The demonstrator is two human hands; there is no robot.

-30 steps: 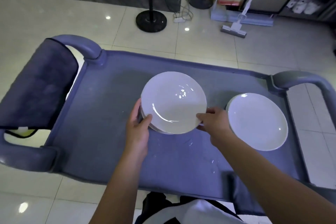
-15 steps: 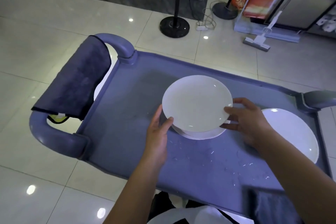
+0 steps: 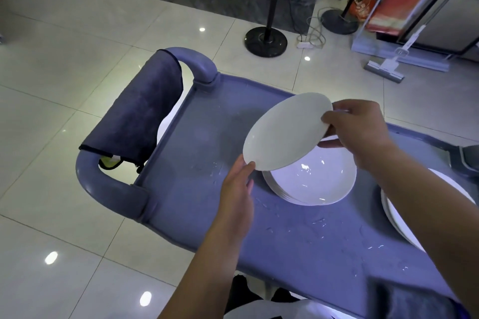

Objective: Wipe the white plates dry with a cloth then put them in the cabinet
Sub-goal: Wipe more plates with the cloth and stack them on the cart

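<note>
A white plate [image 3: 285, 132] is lifted and tilted above a stack of white plates [image 3: 311, 184] on the blue cart top [image 3: 197, 153]. My right hand [image 3: 360, 132] grips its far right rim, thumb on top. My left hand [image 3: 237, 184] touches its lower left rim with the fingers nearly straight. A second pile of white plates [image 3: 396, 215] lies at the right, partly hidden by my right forearm. A dark blue cloth [image 3: 140, 116] hangs over the cart's left handle.
Water drops [image 3: 316, 223] lie on the cart top near the stack. The cart's left handle [image 3: 108, 181] curves round the cloth. On the tiled floor behind stand a black pole base [image 3: 265, 41], a second pole base [image 3: 339, 22] and a mop [image 3: 386, 70].
The top plate has risen off the stack and tilted, its right side higher. The view has shifted left, so the cart and the cloth sit more to the middle.
</note>
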